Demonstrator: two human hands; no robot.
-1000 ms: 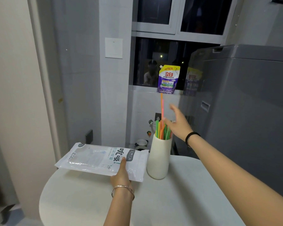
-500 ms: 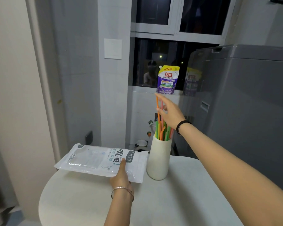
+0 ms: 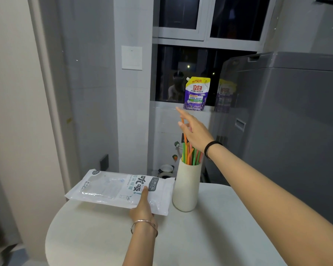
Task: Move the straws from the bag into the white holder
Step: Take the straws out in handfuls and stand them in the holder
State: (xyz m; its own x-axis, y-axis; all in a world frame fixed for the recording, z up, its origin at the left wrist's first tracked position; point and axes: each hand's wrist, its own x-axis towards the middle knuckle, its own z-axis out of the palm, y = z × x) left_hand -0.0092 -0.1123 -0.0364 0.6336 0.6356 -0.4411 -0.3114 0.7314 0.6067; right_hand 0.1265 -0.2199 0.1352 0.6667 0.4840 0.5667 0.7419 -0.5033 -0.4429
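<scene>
The straws (image 3: 191, 154), green and orange, stand in the holder (image 3: 186, 189) at the far side of the round white table (image 3: 210, 240). My right hand (image 3: 195, 130) hovers above them, fingers straight and spread, a tall orange straw against the thumb. Left of the holder, my left hand (image 3: 142, 209) pinches the bag (image 3: 112, 187) at its near edge, thumb on top. Beyond, a pouch (image 3: 197, 94) stands on the sill (image 3: 166, 105) of a dark window (image 3: 233, 18). A grey washer (image 3: 288, 121) is to the right and a wall switch (image 3: 131, 57) to the left.

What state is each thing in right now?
bag: flat, no coloured straws visible inside
white holder: upright on table
straws: standing in holder
left hand: pinches bag's near edge
right hand: fingers straight, at tall orange straw
detergent pouch: upright
</scene>
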